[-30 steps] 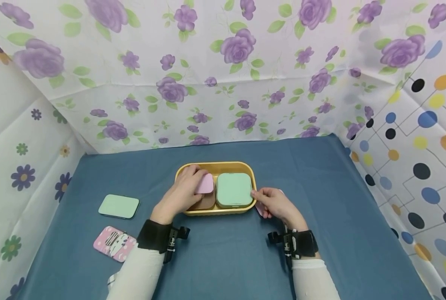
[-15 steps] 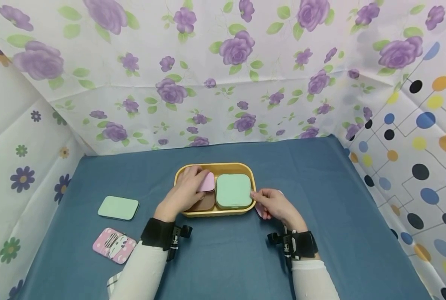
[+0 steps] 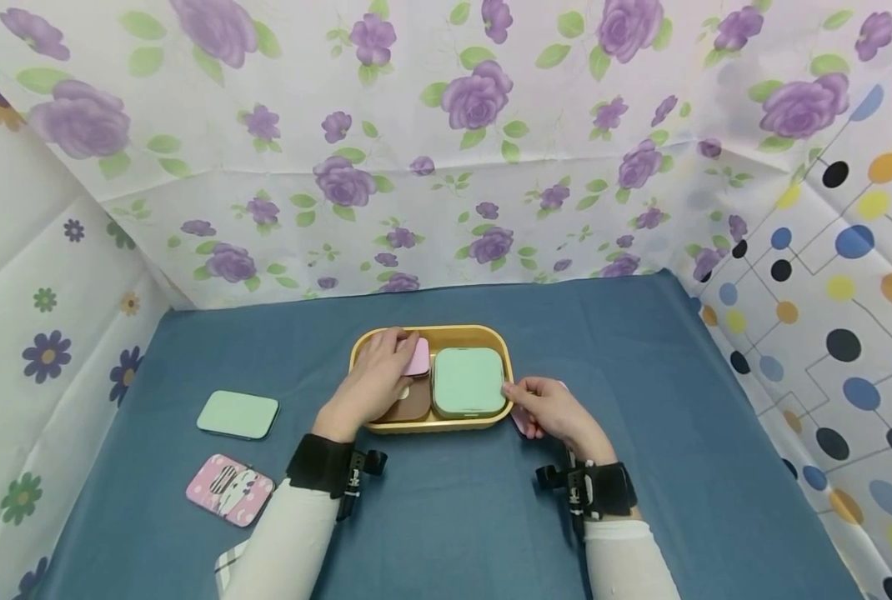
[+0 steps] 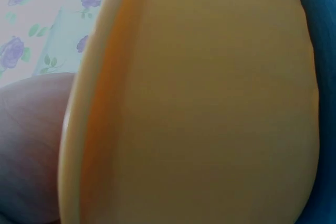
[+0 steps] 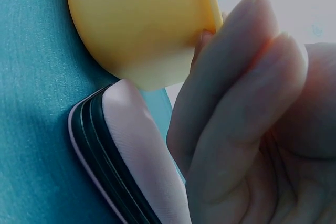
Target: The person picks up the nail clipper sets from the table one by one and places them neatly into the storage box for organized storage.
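A yellow basket (image 3: 446, 425) stands on the cloth; its outer wall fills most of the left wrist view. Reaching over its left part, my left hand (image 3: 371, 375) grips a small pink tin (image 3: 418, 358), whose left part the fingers hide. Partly under that tin lies a brown tin (image 3: 412, 406), also inside the basket. A mint-green square tin (image 3: 468, 382) occupies the right half. My right hand (image 3: 554, 410) pinches the basket's right rim, fingers curled. Below those fingers, another pink tin (image 5: 139, 129) with dark sides lies beside the basket.
Left on the blue cloth (image 3: 453, 517) are a mint-green rectangular tin (image 3: 238, 414) and a pink tin with a cartoon print (image 3: 230, 490). A white item with dark lines (image 3: 228, 562) is partly under the left sleeve. Floral sheeting (image 3: 416, 217) rises behind.
The pink tin in my left hand has shifted slightly away from me and right, showing more of the brown tin beneath. My right hand has stayed at the rim.
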`<state>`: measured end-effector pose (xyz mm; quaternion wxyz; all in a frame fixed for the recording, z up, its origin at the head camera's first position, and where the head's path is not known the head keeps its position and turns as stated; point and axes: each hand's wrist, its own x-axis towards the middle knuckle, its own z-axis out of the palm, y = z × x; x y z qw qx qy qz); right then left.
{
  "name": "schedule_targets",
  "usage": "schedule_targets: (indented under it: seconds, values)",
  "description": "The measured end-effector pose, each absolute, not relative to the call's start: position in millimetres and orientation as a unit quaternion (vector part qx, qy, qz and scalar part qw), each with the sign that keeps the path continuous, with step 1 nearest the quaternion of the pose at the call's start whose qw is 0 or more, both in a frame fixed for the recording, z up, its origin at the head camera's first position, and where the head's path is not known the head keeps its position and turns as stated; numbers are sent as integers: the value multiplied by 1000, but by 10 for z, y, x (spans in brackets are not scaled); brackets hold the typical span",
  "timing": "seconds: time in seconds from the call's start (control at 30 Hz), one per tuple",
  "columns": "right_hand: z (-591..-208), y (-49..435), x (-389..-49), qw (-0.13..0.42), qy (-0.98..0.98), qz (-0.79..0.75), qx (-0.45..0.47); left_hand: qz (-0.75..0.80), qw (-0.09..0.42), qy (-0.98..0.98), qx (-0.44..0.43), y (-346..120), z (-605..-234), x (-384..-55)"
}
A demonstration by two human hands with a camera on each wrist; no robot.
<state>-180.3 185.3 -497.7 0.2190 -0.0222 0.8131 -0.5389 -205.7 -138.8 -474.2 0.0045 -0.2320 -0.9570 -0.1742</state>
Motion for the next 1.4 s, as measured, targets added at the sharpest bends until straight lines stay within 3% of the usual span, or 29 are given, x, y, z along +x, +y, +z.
schedule_targets:
  seconds: [1.4]
  values:
    - [-4969, 1845, -1802, 222, 811, -541, -15, -148, 31, -960, -235, -1342, -4854, -2070]
